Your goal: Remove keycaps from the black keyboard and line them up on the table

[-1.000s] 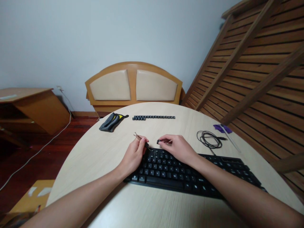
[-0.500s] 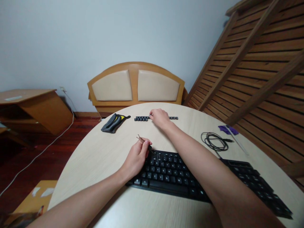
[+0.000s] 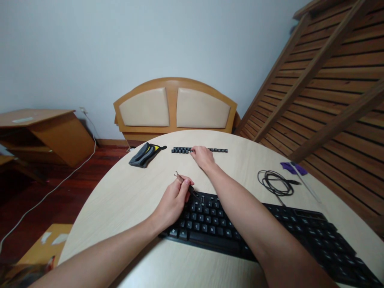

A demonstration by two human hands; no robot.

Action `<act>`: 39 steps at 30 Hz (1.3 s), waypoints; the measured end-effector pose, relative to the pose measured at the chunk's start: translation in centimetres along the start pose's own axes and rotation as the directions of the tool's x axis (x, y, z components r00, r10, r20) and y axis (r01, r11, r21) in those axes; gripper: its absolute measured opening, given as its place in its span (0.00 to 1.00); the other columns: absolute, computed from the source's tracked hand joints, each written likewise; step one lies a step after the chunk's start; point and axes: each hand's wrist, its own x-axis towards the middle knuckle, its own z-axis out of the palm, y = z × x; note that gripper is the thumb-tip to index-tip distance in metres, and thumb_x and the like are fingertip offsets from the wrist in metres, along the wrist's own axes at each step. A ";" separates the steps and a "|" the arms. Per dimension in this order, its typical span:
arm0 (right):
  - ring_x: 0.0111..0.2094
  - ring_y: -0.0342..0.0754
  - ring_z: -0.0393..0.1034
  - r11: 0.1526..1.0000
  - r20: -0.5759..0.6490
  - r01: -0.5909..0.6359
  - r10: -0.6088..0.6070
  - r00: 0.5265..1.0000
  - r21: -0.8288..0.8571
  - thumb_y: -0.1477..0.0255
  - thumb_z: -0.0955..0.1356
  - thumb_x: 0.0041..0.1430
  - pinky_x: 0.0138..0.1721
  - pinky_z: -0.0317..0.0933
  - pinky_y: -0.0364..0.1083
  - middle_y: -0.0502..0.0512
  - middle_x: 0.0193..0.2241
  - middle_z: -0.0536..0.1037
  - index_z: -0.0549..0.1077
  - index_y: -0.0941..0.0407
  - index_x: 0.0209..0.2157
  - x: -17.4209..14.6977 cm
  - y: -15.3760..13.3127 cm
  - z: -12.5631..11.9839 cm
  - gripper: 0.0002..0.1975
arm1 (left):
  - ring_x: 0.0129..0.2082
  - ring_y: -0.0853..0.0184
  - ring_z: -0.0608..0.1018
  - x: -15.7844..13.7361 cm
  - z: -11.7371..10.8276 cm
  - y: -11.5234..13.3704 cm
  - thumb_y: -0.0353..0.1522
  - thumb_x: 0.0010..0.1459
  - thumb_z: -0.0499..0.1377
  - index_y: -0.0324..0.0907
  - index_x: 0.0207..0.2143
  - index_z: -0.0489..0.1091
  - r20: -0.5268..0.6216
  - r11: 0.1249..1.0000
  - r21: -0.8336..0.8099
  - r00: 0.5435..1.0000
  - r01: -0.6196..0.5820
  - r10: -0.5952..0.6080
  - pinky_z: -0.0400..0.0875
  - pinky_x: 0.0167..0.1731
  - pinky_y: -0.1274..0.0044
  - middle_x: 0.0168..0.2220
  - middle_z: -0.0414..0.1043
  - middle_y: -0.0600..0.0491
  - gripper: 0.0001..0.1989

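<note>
My left hand [image 3: 177, 196] is closed round a slim tool [image 3: 179, 176] with a small forked metal tip on one side and thin prongs on the other; it looks like a keycap puller. It hovers at the upper left of a black keyboard [image 3: 210, 240], whose top rows have bare spots where thin stems show. Farther off, my right hand [image 3: 203, 157] pinches a small black keycap [image 3: 191, 152] at the end of the front line of keycaps [image 3: 181, 150]. Two lines of loose keycaps lie there, partly hidden behind my fingers. My right forearm covers the keyboard's middle.
A grey, black and yellow pouch [image 3: 145, 155] lies at the table's left. To the right are a coiled black cable [image 3: 274, 184], a purple cloth [image 3: 294, 168] and a thin pale stick [image 3: 307, 184]. A padded headboard [image 3: 175, 108] stands behind the round table [image 3: 126, 196].
My right hand has come slightly nearer and lower, from the back line of keycaps to the front line. My left hand keeps its hold on the tool. The view has shifted slightly.
</note>
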 end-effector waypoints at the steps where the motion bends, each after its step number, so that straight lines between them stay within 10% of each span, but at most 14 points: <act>1: 0.47 0.52 0.72 1.000 -0.001 -0.001 0.001 1.000 0.002 0.67 0.64 0.65 0.46 0.62 0.47 0.57 0.46 0.79 0.75 0.49 0.49 0.0 0.0 0.0 0.14 | 0.21 0.70 0.64 0.0 0.0 0.0 0.41 0.67 0.47 0.40 0.39 0.67 0.001 1.000 0.001 1.000 -0.001 0.001 0.58 0.25 0.78 0.20 0.59 0.60 0.16; 39: 0.48 0.51 0.71 1.000 -0.034 0.020 -0.019 0.999 0.023 0.66 0.64 0.65 0.47 0.62 0.46 0.55 0.47 0.79 0.75 0.49 0.50 0.4 0.0 1.0 0.14 | 0.22 0.69 0.65 -0.1 0.0 0.2 0.42 0.68 0.46 0.40 0.39 0.66 -0.001 1.000 -0.007 1.000 0.002 -0.002 0.59 0.26 0.77 0.20 0.60 0.60 0.16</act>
